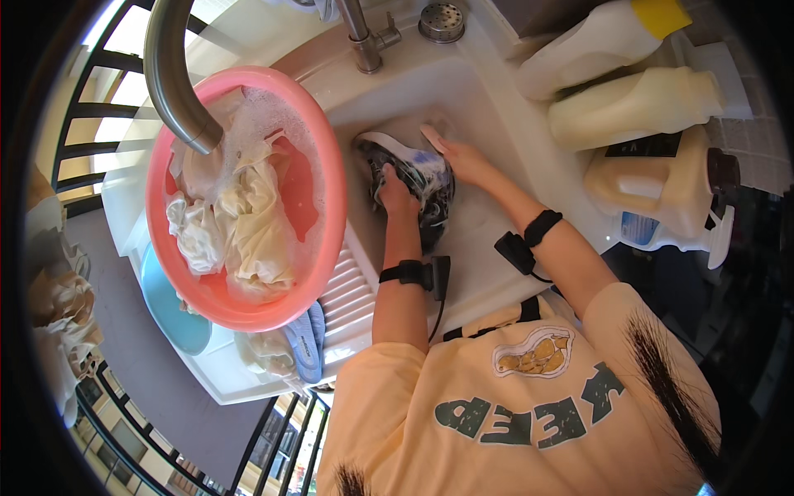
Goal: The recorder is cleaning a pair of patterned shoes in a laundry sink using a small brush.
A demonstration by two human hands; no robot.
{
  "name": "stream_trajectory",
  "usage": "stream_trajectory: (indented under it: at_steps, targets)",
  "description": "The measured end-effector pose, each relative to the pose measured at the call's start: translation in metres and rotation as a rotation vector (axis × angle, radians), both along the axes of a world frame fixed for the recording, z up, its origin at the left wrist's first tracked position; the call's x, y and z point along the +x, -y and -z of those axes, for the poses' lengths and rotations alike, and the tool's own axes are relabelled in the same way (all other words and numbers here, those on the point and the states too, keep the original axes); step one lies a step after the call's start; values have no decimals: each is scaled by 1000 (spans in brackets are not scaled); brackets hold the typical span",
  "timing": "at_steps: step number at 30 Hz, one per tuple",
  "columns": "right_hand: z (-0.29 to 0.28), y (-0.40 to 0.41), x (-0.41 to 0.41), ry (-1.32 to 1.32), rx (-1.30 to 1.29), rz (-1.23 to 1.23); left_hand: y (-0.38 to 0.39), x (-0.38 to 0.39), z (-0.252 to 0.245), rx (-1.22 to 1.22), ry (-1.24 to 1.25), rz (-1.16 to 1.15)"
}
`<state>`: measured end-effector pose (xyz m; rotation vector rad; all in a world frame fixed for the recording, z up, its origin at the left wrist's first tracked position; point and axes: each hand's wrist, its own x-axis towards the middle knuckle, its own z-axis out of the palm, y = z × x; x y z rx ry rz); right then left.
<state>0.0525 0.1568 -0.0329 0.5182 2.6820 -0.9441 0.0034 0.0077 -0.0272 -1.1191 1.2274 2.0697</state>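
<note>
In the white sink [496, 229], a dark shoe with a white sole [428, 208] is streaked with soap foam. My left hand [397, 192] grips it from the near side, thumb pressed on its dark upper. Just right of the sole's far end, my right hand [466, 162] is closed around a narrow pale object [432, 137], whose kind I cannot tell. Part of the shoe is hidden behind my left hand and wrist. Left of my hands stands a pink basin [338, 204] holding sudsy water and crumpled whitish cloths [257, 223].
A curved metal faucet [177, 87] overhangs the pink basin. Behind the sink stand a second tap [366, 46] and a metal strainer [441, 23]. Several bottles [636, 108] line the right side. Blue insoles [305, 344] lie beside the ribbed washboard [347, 288], near a light blue basin [170, 304].
</note>
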Motion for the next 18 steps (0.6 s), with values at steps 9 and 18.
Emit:
stream_trajectory:
  at_steps: [9, 18]
  targets:
    - [-74, 27, 32, 79, 96, 71, -47, 2, -1, 216, 133, -306]
    - [-77, 25, 1, -79, 13, 113, -37, 6, -21, 169, -159, 148]
